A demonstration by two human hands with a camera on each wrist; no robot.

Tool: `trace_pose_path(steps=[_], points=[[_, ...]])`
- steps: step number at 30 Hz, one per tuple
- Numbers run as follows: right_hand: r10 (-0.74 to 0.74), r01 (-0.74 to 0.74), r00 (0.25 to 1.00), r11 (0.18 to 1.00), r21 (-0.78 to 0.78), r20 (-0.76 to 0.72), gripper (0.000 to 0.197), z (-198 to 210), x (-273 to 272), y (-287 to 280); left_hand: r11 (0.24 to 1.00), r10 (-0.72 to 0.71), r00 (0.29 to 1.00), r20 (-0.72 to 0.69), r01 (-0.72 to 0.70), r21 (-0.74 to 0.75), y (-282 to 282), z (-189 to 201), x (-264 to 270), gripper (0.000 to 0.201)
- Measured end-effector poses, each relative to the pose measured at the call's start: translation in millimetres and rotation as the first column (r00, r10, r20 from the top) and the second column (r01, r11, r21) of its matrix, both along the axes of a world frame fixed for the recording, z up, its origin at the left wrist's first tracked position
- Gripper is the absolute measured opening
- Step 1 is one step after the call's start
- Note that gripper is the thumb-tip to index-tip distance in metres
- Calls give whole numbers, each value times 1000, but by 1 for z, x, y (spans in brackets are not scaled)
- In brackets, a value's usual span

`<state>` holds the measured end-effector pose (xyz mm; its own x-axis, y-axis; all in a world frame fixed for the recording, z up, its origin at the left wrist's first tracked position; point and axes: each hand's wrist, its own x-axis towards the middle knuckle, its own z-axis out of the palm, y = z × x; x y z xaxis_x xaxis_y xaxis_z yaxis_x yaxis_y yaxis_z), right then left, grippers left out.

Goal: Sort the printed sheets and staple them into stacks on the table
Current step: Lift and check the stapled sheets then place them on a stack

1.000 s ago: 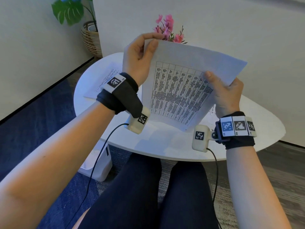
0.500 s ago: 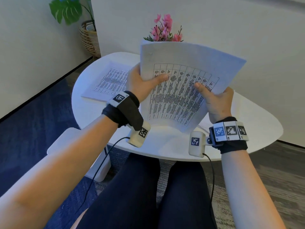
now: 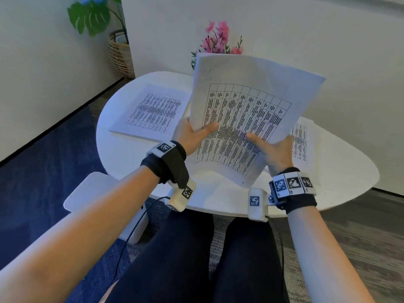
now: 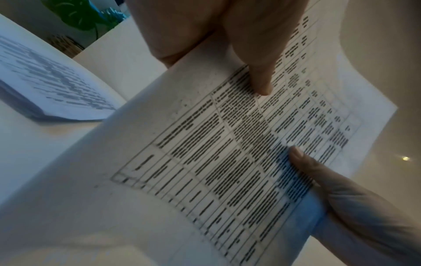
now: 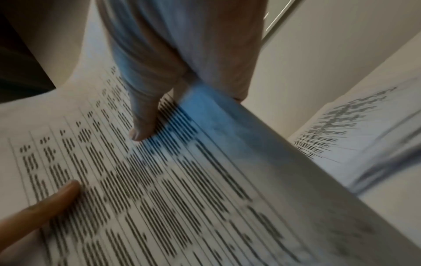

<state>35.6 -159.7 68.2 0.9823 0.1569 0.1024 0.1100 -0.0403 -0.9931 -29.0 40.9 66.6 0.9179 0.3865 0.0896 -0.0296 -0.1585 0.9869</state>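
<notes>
Hands meet on one bundle of white printed sheets (image 3: 247, 110) raised above the near part of the round white desk (image 3: 131, 154). The left hand (image 3: 190, 136) grasps the bundle's left edge low down, thumb laid across the printed table on the front, the other fingers hidden behind the paper. The right hand (image 3: 273, 149) grasps the lower right edge the same way, its thumb pressed flat on the print and pointing toward the left thumb; the two thumbs are near each other but apart. In the left wrist view the bundle (image 4: 205, 144) curves between both thumbs, and in the right wrist view its right edge (image 5: 205, 180) shows several layers, blurred. The bundle leans away from the person, its bottom edge bowed and lifted off the desk, its top corner reaching up in front of the pink flowers (image 3: 218, 38).

Flat on the desk to the left of the left hand lies a second white printed stack (image 3: 150, 112). Further printed sheets (image 3: 301, 141) lie on the desk just behind the right hand, partly hidden by the held bundle. A green-leaved plant in a woven basket (image 3: 120, 53) stands on the floor beyond the desk.
</notes>
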Motion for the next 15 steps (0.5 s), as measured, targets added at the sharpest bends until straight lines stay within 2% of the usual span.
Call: trace_pose_path(steps=[2, 3, 6, 9, 12, 13, 15], points=[[7, -8, 1000, 999, -32, -7, 48, -8, -1, 1, 1000, 18, 998, -56, -18, 12, -2, -10, 0, 19], [-6, 6, 1000, 999, -39, -16, 52, -14, 0, 1, 999, 30, 997, -70, -28, 22, -3, -16, 0, 21], [-45, 43, 998, 998, -44, -50, 101, -21, 0, 4, 998, 54, 997, -52, -53, 19, -4, -23, 2, 23], [-48, 46, 998, 996, -71, -27, 90, -19, 0, 7, 997, 72, 996, -50, -71, 12, -2, -23, 2, 24], [-88, 80, 994, 991, -106, -70, 128, -21, -5, 13, 998, 64, 996, -65, -63, 23, 2, -29, -1, 24], [-98, 86, 991, 988, -128, -90, 134, -26, -4, 15, 997, 68, 995, -66, -66, 24, 3, -31, -3, 25], [-90, 68, 987, 985, -161, -135, 127, -32, -1, 18, 996, 92, 993, -68, -92, 5, 4, -34, -6, 27]])
